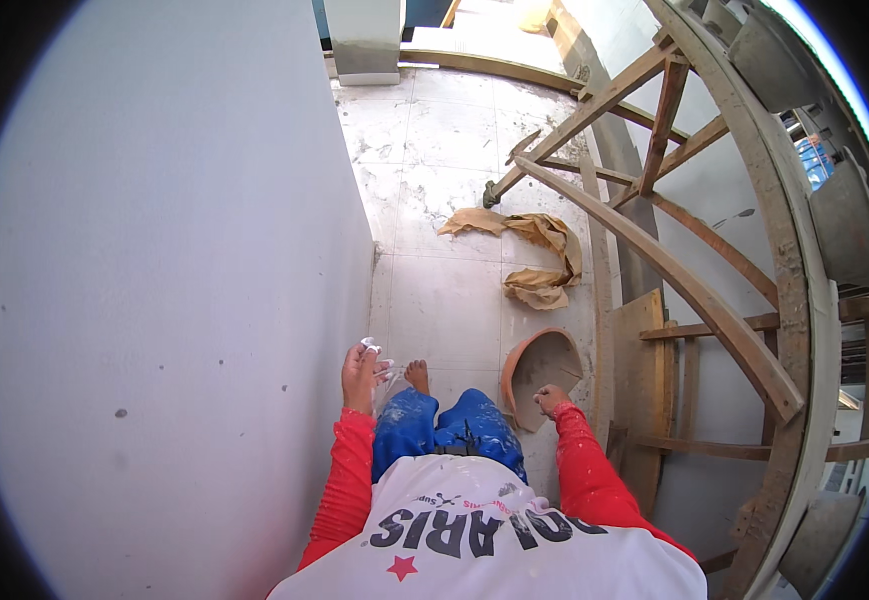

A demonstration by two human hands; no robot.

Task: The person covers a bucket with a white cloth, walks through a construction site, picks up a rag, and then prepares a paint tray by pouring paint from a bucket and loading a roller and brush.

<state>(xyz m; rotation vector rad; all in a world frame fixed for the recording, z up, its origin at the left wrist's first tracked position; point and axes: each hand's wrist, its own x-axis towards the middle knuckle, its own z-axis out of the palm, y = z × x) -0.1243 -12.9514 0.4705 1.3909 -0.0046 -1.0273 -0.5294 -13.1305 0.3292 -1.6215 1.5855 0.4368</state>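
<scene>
Beside the white wall [175, 280], my left hand [360, 378] is raised with its fingers curled round a small white crumpled piece [370, 346]; white smears cover the fingers. I cannot tell what the piece is made of. My right hand [552, 401] is closed, over the near right side of an orange-brown tub [511, 372] with a grey, dusty inside. Whether anything is pinched in the right hand's fingers is hidden, and so is whether it touches the tub.
Torn brown paper [545, 240] lies on the dusty tiled floor [440, 310] ahead. A wooden scaffold [675, 250] with slanting braces fills the right side. A board [638, 370] leans beside the tub. Farther off, a timber [485, 65] crosses the floor near a white pillar [367, 40].
</scene>
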